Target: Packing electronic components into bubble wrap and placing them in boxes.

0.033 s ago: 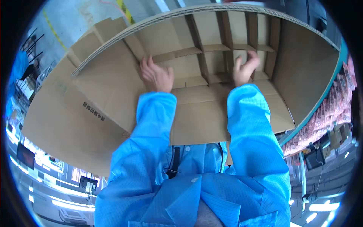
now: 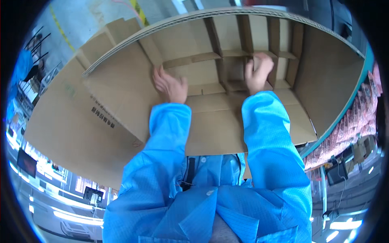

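A large open cardboard box (image 2: 214,129) lies before me with a grid of brown cardboard dividers (image 2: 219,77) inside. My left hand (image 2: 172,87) is inside near the left wall, its fingers stretched out and thumb apart, at the left end of the grid. Nothing shows in its grasp. Farther right, my right hand (image 2: 258,75) has its thumb and fingers curled around the edge of a divider; the fingertips are partly hidden. Several grid cells show bare cardboard.
A long box flap (image 2: 77,129) with dark print spreads out on the left. Pink bubble-wrapped packs (image 2: 352,117) lie beyond a teal edge (image 2: 336,121) on the right. Behind the box is a floor with yellow-striped tape (image 2: 139,12).
My right hand has shifted slightly left, and its thumb and fingers have drawn closer together at the divider. The left hand has hardly moved within the box.
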`<state>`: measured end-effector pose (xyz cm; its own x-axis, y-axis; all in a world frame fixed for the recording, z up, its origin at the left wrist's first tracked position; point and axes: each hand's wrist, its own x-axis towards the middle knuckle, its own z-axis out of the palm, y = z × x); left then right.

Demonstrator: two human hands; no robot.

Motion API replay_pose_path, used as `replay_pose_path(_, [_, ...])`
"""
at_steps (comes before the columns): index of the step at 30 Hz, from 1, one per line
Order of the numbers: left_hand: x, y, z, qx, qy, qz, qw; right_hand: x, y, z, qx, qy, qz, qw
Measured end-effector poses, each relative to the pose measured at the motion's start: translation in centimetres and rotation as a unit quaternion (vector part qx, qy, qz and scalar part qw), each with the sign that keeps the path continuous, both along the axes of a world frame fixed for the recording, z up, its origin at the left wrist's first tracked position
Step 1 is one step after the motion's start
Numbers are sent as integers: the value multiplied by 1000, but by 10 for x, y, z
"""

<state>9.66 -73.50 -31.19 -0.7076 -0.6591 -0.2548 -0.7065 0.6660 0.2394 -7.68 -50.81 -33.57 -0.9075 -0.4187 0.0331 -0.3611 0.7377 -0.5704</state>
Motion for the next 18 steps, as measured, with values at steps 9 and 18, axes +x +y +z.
replay_pose_path(9, [-41, -25, -25, 86, -9, 137, 987, -29, -214, -37, -34, -64, 305, 950])
replay_pose_path(18, [-54, -39, -40, 86, -35, 229, 969, -9, -240, -71, 6, 0, 369, 929])
